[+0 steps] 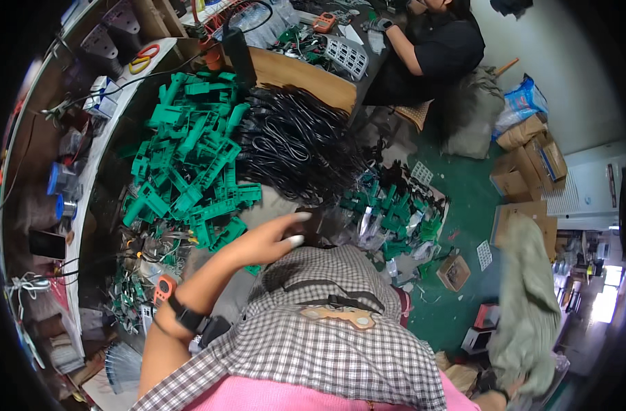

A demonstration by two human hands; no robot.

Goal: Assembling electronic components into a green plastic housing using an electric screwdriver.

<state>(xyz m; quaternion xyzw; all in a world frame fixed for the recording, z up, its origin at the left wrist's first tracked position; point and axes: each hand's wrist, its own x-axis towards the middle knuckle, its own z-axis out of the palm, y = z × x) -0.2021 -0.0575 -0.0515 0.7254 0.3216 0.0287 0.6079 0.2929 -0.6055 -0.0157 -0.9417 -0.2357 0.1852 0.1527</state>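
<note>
My left hand (275, 236) is held above my lap with its fingers apart and nothing in it. White covers sit on two of its fingertips. Just beyond it lies a pile of green plastic housings (189, 144), beside a heap of black cables (292, 140). Far out to my right, my right hand (517, 388) is partly hidden, its fingers closed on the lower end of a long, limp grey-green cloth (528, 301). The cloth hangs in folds, somewhat blurred; whether it is an empty sack cannot be made out.
Left is a narrow shelf (87, 198) with solder spools (65, 207) and scissors (144, 59). More green parts (388, 212) lie right of the cables. A small box (453, 272) sits on the green floor, cartons (521, 164) by the wall. A co-worker (443, 41) sits across.
</note>
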